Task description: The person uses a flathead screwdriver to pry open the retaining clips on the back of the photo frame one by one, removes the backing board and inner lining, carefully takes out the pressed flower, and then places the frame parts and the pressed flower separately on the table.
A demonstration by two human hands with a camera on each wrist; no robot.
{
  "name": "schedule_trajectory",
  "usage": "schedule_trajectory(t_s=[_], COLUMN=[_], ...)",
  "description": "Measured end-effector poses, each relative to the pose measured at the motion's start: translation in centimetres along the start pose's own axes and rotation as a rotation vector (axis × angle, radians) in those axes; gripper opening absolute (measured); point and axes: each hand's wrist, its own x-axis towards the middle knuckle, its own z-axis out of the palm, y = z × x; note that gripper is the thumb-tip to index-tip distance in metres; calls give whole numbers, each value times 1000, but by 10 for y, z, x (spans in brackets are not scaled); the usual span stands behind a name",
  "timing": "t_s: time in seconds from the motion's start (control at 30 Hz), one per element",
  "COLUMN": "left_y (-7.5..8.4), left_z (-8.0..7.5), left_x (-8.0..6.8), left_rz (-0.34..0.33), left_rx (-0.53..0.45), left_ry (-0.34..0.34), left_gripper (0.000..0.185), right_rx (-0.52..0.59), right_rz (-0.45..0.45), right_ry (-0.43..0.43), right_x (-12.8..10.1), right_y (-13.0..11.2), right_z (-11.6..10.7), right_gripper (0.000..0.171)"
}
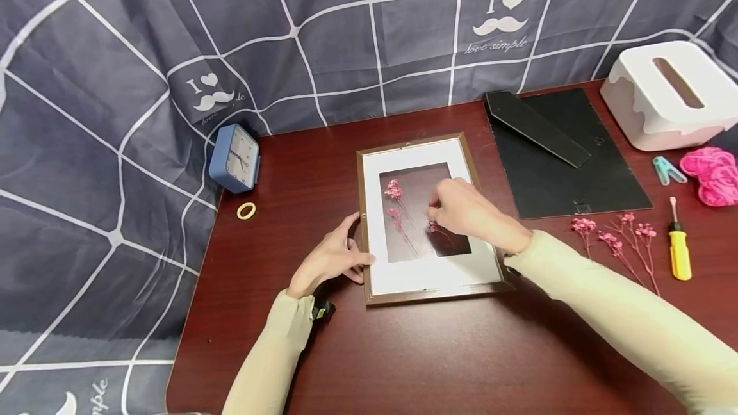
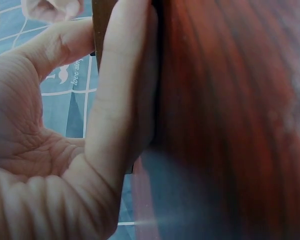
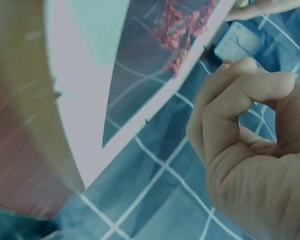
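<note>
A brown picture frame (image 1: 432,295) with a white mat lies flat on the dark red table (image 1: 461,351). Two pink dried flower sprigs (image 1: 394,200) lie in its dark window. My right hand (image 1: 437,215) hovers over the window and pinches a third pink sprig (image 1: 435,228) between thumb and fingertips. My left hand (image 1: 353,250) rests against the frame's left edge with fairly straight fingers. In the left wrist view the fingers (image 2: 115,100) lie along the frame's edge (image 2: 101,20). The right wrist view shows curled fingers (image 3: 250,100) beside the frame (image 3: 20,100) and the flowers (image 3: 182,30).
A black backing board (image 1: 565,171) lies right of the frame, a white tissue box (image 1: 669,95) behind it. Loose pink sprigs (image 1: 617,239), a yellow screwdriver (image 1: 679,248), a teal clip (image 1: 667,170) and a pink bundle (image 1: 712,175) lie at right. A blue clock (image 1: 235,157) and yellow ring (image 1: 246,211) sit at left.
</note>
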Motion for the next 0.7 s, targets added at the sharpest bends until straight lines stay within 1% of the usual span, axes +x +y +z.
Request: schedule_trajectory(t_s=[0.13,0.23,0.27,0.33,0.4,0.43,0.5,0.57,0.63,0.7], left_y=[0,1,1,1,1,2,2,2,1,0], left_z=[1,2,2,3,3,3,3,2,2,1], left_x=[1,3,3,3,3,3,3,2,2,1], left_rz=[4,8,8,8,7,8,8,7,4,-2], left_rx=[-8,-24,-29,-38,-41,-42,-47,-50,-55,-56], left_ry=[0,-6,-9,-17,-22,-24,-27,-25,-20,-13], left_gripper=[109,108,108,109,108,108,109,109,109,109], right_rx=[-5,-8,1,1,-7,-11,-31,-28,-20,-15], right_rz=[-43,-50,-69,-55,-72,-66,-35,-11,55,83], right_ry=[-11,-24,-20,-44,-47,-53,-71,-78,-110,-122], right_x=[21,37,44,55,71,75,78,78,70,67], right_y=[-3,-2,5,8,23,24,22,17,-1,-8], right_z=[11,18,25,31,45,48,49,48,38,36], right_gripper=[40,46,47,48,48,48,47,44,42,40])
